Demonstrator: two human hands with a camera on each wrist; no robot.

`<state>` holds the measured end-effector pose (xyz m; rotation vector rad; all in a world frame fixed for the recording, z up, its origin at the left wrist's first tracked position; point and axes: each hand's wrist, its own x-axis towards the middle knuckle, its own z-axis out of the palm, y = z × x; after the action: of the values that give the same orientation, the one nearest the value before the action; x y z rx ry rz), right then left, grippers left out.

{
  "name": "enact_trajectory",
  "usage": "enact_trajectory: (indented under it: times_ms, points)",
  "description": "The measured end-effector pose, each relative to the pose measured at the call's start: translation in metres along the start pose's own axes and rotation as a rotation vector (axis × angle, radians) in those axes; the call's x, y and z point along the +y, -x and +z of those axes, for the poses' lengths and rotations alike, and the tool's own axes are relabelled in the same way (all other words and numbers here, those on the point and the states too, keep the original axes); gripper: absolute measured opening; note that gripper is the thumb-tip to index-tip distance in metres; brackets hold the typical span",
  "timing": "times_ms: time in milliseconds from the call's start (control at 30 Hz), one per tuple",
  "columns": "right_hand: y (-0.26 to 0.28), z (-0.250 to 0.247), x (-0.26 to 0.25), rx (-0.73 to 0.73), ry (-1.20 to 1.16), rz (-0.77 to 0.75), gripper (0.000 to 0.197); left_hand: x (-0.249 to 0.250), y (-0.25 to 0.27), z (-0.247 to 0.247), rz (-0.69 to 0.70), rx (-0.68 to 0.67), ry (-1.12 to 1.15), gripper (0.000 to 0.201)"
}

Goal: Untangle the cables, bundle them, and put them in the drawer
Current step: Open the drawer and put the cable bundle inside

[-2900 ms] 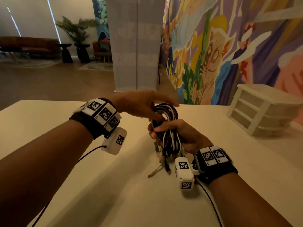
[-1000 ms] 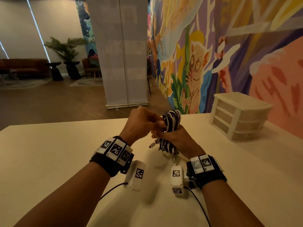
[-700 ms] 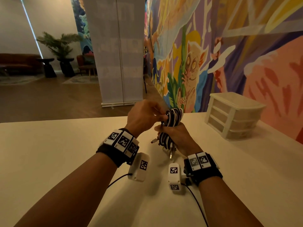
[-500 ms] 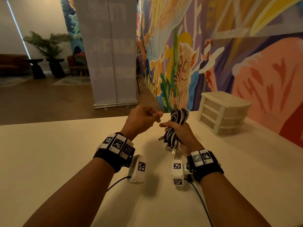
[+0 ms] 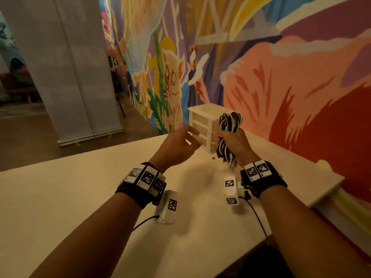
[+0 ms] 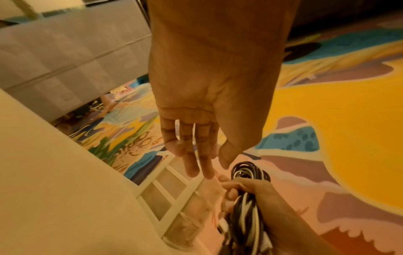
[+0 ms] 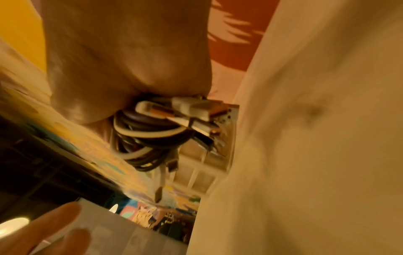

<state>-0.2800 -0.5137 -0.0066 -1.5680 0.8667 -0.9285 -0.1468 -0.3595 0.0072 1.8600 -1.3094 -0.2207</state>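
Observation:
A coiled bundle of black and white cables stands upright in my right hand, which grips its middle just in front of a small white drawer unit. Plug ends dangle below my fist. All the unit's drawers look closed. My left hand hovers empty, fingers straight, a little left of the bundle and close to the unit's front.
The drawer unit stands near the far right of the cream table, beside a painted mural wall. The table's right edge lies close to my right forearm. A grey pillar rises beyond the table's far edge.
My left hand has let go of the bundle and opened. Both hands have moved right and forward, carrying the bundle up to the drawer unit.

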Motion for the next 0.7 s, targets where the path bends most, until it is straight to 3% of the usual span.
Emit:
enact_trajectory:
  times_ms: [133,300,433,700]
  points:
    - [-0.020,-0.044,0.001,-0.098,0.245,-0.035,0.002,-0.001,-0.046,0.015,0.143,0.020,-0.178,0.058]
    - [-0.049,-0.070,0.011,-0.190,0.458,-0.157,0.016,-0.002,-0.116,0.035,0.172,-0.084,-0.437,0.090]
    - [-0.072,-0.067,0.013,-0.243,0.624,-0.278,0.032,-0.009,-0.148,0.046,0.185,-0.164,-0.522,0.086]
    - [-0.096,-0.059,0.028,-0.259,0.836,-0.349,0.045,-0.026,-0.160,0.063,0.205,-0.174,-0.228,0.071]
